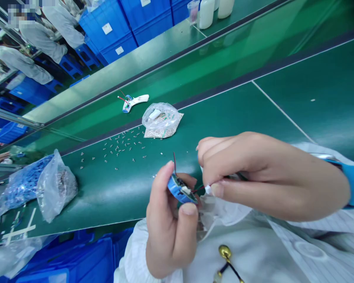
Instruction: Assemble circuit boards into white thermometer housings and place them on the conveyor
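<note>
My left hand (168, 232) holds a small round blue-edged circuit board (179, 190) between thumb and fingers, tilted on its edge. A red wire (174, 163) stands up from the board. Thin wires also run from the board to a tiny white connector (208, 190), which my right hand (262, 177) pinches between thumb and forefinger. The two hands are close together above the green workbench (112, 196). My right fingers hide part of the wires, and the board's far face is out of sight.
Several tiny metal parts (115, 149) lie scattered on the bench beside a clear bag (161, 121) and a white handled device with wires (134, 102). More plastic bags (56, 188) sit left. Blue crates (106, 27), bottles (206, 13) and co-workers in white coats (23, 59) stand beyond.
</note>
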Motion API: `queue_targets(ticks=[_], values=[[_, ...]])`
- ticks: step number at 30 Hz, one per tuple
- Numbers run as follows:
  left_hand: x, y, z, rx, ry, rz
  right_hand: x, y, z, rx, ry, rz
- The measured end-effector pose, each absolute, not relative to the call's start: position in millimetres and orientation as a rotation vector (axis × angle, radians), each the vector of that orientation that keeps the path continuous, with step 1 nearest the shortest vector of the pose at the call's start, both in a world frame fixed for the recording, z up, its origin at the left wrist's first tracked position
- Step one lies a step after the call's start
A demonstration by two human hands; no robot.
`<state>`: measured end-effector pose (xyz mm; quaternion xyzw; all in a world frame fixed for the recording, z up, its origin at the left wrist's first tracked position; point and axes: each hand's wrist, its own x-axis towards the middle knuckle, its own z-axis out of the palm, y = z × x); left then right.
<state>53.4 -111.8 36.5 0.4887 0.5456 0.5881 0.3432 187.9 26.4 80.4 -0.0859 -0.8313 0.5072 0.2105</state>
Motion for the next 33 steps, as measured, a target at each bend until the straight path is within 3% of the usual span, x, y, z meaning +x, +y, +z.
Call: queue_targets(ticks=[19,29,33], values=[[48.6,-111.6,44.0,1.301,1.497,1.422,202.8,0.6,88.9,-0.274,-2.219,1.205],[46.6,-107.9,44.9,1.052,0.942,1.475,193.6,-0.2,88.3,-0.254,-2.273,0.976],[45.1,-113.6,34.1,1.224,1.157,1.488,188.7,2.5,89.0,-0.320,-2.311,0.966]])
